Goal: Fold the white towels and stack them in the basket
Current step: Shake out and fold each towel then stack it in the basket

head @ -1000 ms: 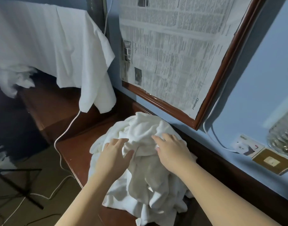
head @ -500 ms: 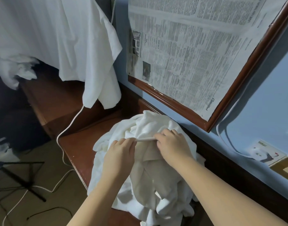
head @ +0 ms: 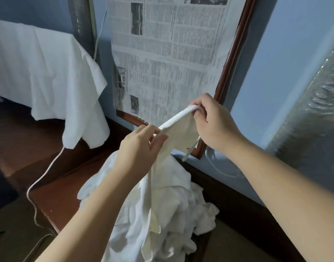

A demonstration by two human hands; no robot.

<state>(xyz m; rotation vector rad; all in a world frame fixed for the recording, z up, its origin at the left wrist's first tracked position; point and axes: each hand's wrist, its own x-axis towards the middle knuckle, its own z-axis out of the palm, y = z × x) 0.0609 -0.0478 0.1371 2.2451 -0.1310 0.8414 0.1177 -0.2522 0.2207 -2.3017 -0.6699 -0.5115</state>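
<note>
A crumpled heap of white towels [head: 173, 208] lies on a brown wooden surface [head: 54, 201] against the blue wall. One cream-white towel [head: 179, 133] is lifted above the heap and hangs down into it. My left hand [head: 141, 146] pinches its top edge at the lower left. My right hand [head: 211, 123] grips the same edge higher and to the right, so the hem is stretched between them. No basket is in view.
A newspaper sheet in a dark wooden frame [head: 230, 69] hangs on the wall just behind my hands. A white sheet [head: 41, 72] drapes over furniture at the left. A white cable [head: 43, 176] runs down across the wood to the floor.
Both hands took hold of one towel's edge on the heap and raised it upward, the right hand higher. The view tilted up toward the wall.
</note>
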